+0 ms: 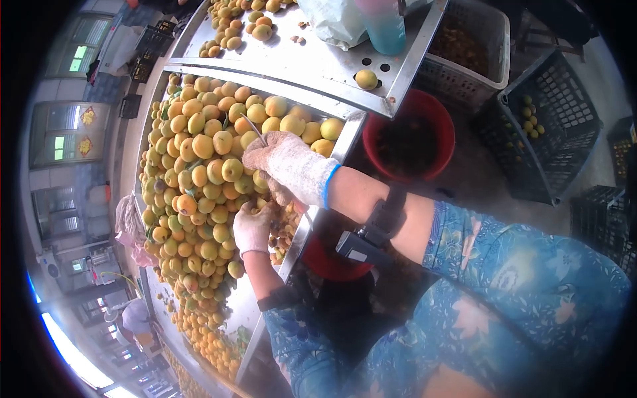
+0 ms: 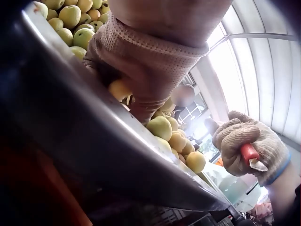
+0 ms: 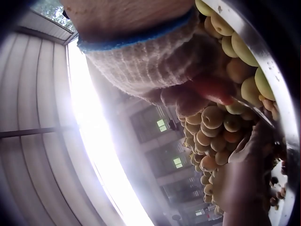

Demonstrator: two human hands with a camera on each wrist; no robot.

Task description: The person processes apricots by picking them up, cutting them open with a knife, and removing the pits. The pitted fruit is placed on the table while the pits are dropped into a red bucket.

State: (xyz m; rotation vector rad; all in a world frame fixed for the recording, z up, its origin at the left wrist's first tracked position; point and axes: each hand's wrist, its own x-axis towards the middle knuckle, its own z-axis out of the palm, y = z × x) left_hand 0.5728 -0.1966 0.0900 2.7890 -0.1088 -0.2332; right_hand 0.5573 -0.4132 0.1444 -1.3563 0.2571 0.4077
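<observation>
A heap of yellow-orange apricots fills the metal tray in front of me. My left hand, in a pale knit glove, is at the tray's near side. Its fingers are curled around an apricot, mostly hidden by the glove in the left wrist view. Just beyond it, my right hand wears a knit glove with a blue cuff. That hand grips a red-handled knife; in the right wrist view its thin metal blade slants down toward the left hand.
Small pieces and pits lie by the tray's metal rim. Below stands a red bucket. A white crate and a dark crate are to the right. A second metal table carries apricots, a bag and a teal bottle.
</observation>
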